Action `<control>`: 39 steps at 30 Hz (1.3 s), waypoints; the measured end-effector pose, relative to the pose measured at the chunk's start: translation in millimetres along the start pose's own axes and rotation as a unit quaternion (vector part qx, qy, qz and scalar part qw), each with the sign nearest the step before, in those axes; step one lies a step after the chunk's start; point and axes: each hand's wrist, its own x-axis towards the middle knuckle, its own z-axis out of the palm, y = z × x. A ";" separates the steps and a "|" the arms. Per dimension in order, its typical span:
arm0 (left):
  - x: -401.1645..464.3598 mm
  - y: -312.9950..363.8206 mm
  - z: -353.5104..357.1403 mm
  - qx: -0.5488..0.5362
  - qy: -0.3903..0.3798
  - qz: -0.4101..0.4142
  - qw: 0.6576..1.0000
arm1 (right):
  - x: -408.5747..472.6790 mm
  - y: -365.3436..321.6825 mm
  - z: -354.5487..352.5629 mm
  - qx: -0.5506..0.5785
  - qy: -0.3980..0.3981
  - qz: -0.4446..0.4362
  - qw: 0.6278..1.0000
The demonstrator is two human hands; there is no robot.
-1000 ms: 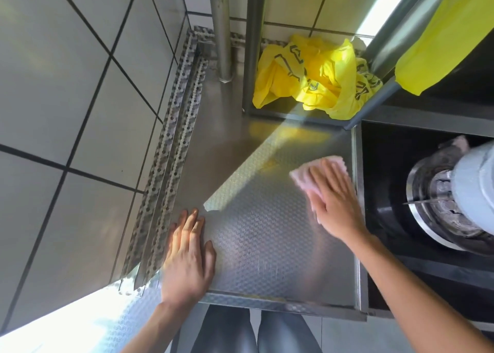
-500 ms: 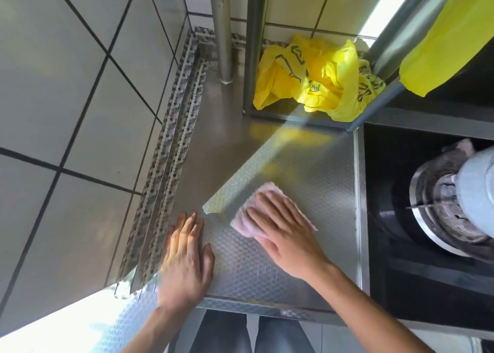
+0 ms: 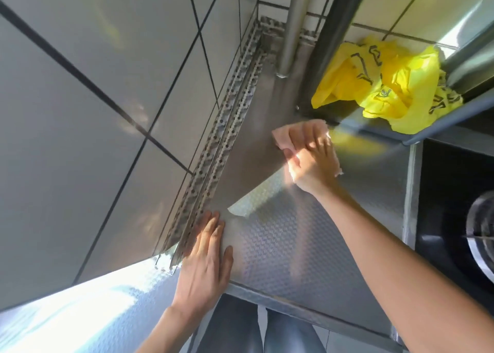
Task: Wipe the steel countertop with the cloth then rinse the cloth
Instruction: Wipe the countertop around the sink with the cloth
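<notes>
Head view only. Right hand is stretched to the far part of the steel countertop, palm down, fingers extended and a little splayed, pressing flat on the pink cloth. Cloth lies under and just beyond the fingertips; its free edge pokes out to the left and far side, close to the upright pole and the yellow bag on the rack. Left hand rests flat on the near left corner beside the perforated wall strip, fingers together, holding nothing. Judgement: wiping in progress; unwiped far corner lies ahead-left of the cloth, and the right hand is much nearer to it. Motion blur hides the cloth's folds.
</notes>
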 end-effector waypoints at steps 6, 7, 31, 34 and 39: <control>-3.0 -3.6 -0.4 0.033 -0.010 0.016 0.999 | -29.5 -35.2 26.1 -0.012 -0.064 -0.211 0.975; -3.1 -4.1 -0.1 0.031 -0.009 0.017 0.999 | -43.1 -29.2 27.4 -0.020 -0.071 -0.267 0.961; -3.4 1.9 -5.5 0.030 -0.014 -0.002 0.999 | -99.7 -78.4 37.8 0.031 -0.031 -0.233 0.972; -3.6 2.5 -6.4 0.030 -0.019 0.002 0.999 | -151.4 -26.4 36.4 0.004 -0.041 -0.282 0.958; -3.2 3.0 -9.0 0.017 -0.033 0.000 0.999 | -162.7 78.7 7.1 -0.011 -0.040 -0.162 0.986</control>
